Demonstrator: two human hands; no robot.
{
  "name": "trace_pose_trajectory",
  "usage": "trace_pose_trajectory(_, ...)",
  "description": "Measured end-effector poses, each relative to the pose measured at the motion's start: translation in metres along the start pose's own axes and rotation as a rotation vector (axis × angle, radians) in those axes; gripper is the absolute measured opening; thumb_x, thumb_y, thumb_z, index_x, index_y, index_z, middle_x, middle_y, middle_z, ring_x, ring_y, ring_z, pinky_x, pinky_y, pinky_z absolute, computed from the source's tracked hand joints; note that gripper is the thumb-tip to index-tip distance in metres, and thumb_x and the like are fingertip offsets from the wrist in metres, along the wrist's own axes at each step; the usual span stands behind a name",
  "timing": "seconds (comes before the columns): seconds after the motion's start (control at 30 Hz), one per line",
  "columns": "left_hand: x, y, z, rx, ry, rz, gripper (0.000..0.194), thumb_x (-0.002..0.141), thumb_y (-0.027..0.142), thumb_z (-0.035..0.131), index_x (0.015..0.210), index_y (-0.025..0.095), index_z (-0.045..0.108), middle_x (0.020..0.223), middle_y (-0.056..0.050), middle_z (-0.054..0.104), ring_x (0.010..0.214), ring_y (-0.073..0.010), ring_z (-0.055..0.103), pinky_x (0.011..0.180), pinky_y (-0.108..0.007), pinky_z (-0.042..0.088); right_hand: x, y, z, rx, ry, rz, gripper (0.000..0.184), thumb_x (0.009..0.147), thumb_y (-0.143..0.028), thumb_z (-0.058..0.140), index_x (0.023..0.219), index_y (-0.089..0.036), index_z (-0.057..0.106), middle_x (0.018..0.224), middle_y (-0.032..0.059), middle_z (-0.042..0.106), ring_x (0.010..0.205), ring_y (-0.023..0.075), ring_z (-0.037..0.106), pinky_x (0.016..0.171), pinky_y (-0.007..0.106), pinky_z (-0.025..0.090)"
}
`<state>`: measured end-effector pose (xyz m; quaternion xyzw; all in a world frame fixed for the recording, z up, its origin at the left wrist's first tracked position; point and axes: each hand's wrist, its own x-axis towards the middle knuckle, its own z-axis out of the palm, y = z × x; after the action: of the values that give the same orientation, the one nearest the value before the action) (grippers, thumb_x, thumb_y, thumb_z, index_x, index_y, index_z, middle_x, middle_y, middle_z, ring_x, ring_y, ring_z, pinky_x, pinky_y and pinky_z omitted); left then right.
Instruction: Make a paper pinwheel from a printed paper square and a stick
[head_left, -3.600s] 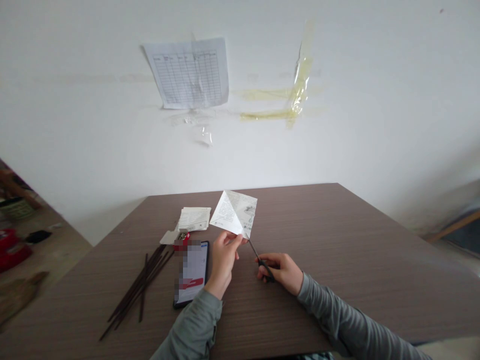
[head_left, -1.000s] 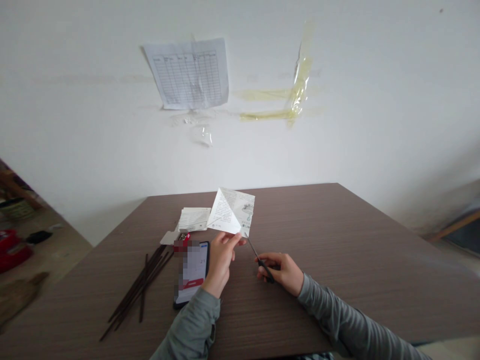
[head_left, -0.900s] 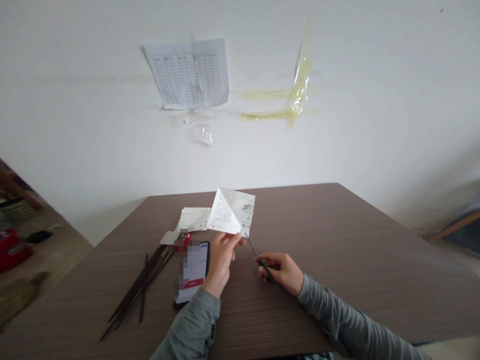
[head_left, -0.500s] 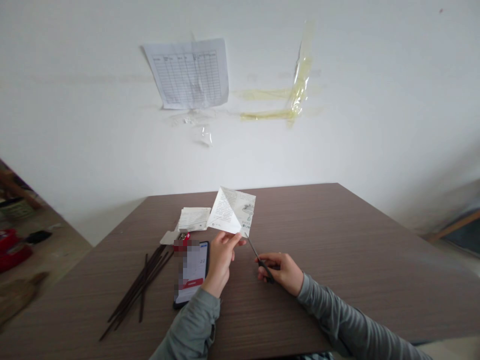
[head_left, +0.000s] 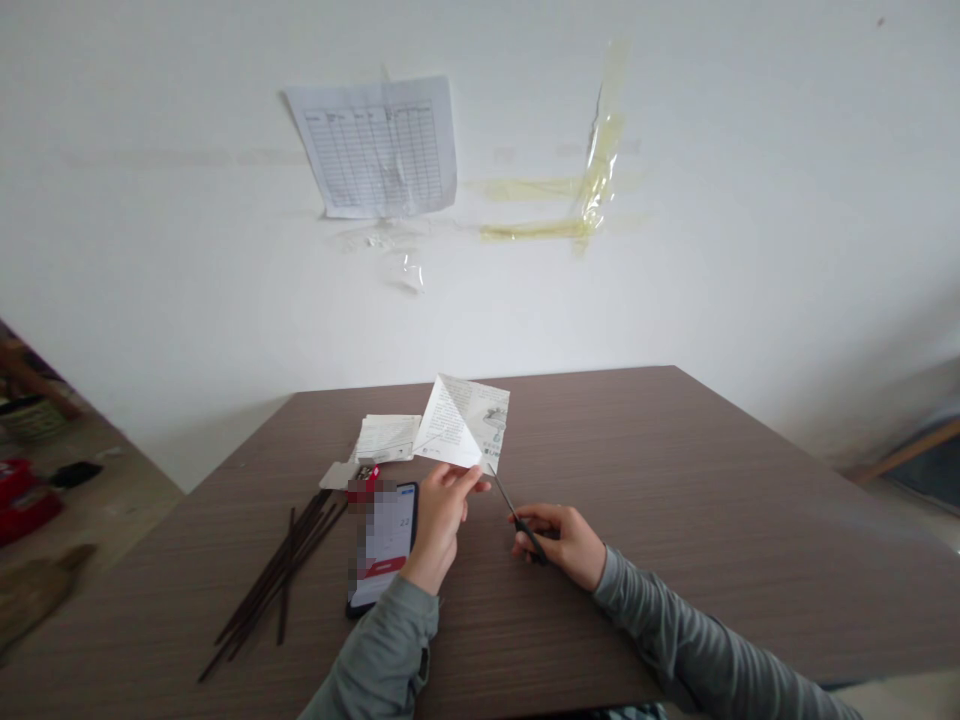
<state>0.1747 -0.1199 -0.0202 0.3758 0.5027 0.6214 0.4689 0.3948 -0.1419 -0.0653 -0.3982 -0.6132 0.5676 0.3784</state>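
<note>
Above the wood-grain table, I see my left hand pinching a folded printed paper by its lower corner.

My right hand is clenched round the dark handles of thin scissors, blade tips touching the paper's bottom point. Near my left wrist lie a glossy phone, slender dark sticks and a flat folded leaflet.

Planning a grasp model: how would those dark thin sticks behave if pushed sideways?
The dark sticks look thin and light, so they would probably slide or roll easily on the smooth table. Lying loosely fanned, they would likely scatter rather than move together.
</note>
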Motion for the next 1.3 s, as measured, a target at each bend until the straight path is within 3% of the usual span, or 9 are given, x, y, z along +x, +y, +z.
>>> trace_pose_trajectory(0.37, -0.002, 0.001, 0.002, 0.004, -0.027, -0.013, 0.046, 0.063, 0.044, 0.111, 0.086, 0.022, 0.079, 0.095, -0.009, 0.094, 0.069, -0.0213, 0.086, 0.046, -0.02, 0.026, -0.002, -0.006, 0.002, 0.014, 0.025, 0.025, 0.081, 0.076, -0.092, 0.109, 0.111, -0.021, 0.093, 0.087, 0.0144, 0.091, 0.073, 0.0315, 0.08, 0.079, 0.049, 0.073)
trace_pose_trajectory(0.67, -0.004, 0.002, 0.004, 0.002, -0.026, -0.005, 0.046, 0.062, 0.047, 0.109, 0.078, 0.025, 0.072, 0.095, -0.01, 0.094, 0.069, -0.0208, 0.086, 0.046, -0.02, 0.025, -0.004, -0.013, 0.005, 0.002, 0.042, 0.034, 0.074, 0.075, -0.09, 0.109, 0.106, -0.025, 0.092, 0.08, 0.0124, 0.087, 0.075, 0.0346, 0.08, 0.079, 0.05, 0.072)
trace_pose_trajectory(0.83, -0.004, 0.002, 0.004, 0.009, -0.024, -0.01, 0.045, 0.062, 0.046, 0.11, 0.081, 0.024, 0.075, 0.095, -0.009, 0.094, 0.068, -0.0205, 0.086, 0.045, -0.019, 0.025, -0.001, -0.009, 0.003, -0.008, 0.016, 0.012, 0.079, 0.075, -0.091, 0.107, 0.109, -0.022, 0.09, 0.078, 0.0087, 0.085, 0.07, 0.0304, 0.077, 0.076, 0.049, 0.072)
trace_pose_trajectory(1.17, -0.004, 0.004, 0.004, 0.01, -0.014, -0.016, 0.043, 0.064, 0.042, 0.111, 0.083, 0.023, 0.078, 0.091, -0.008, 0.092, 0.067, -0.0212, 0.085, 0.046, -0.019, 0.026, -0.006, -0.019, 0.005, -0.007, 0.055, 0.051, 0.075, 0.071, -0.092, 0.11, 0.104, -0.027, 0.093, 0.081, 0.0125, 0.089, 0.075, 0.0356, 0.082, 0.079, 0.051, 0.073)
trace_pose_trajectory(1.3, -0.003, 0.005, 0.004, 0.009, -0.01, -0.022, 0.041, 0.063, 0.041, 0.109, 0.085, 0.022, 0.079, 0.092, -0.008, 0.092, 0.065, -0.0203, 0.084, 0.045, -0.019, 0.026, -0.003, -0.014, 0.004, 0.002, 0.046, 0.027, 0.077, 0.07, -0.092, 0.111, 0.103, -0.025, 0.094, 0.083, 0.013, 0.091, 0.072, 0.033, 0.08, 0.076, 0.049, 0.073)
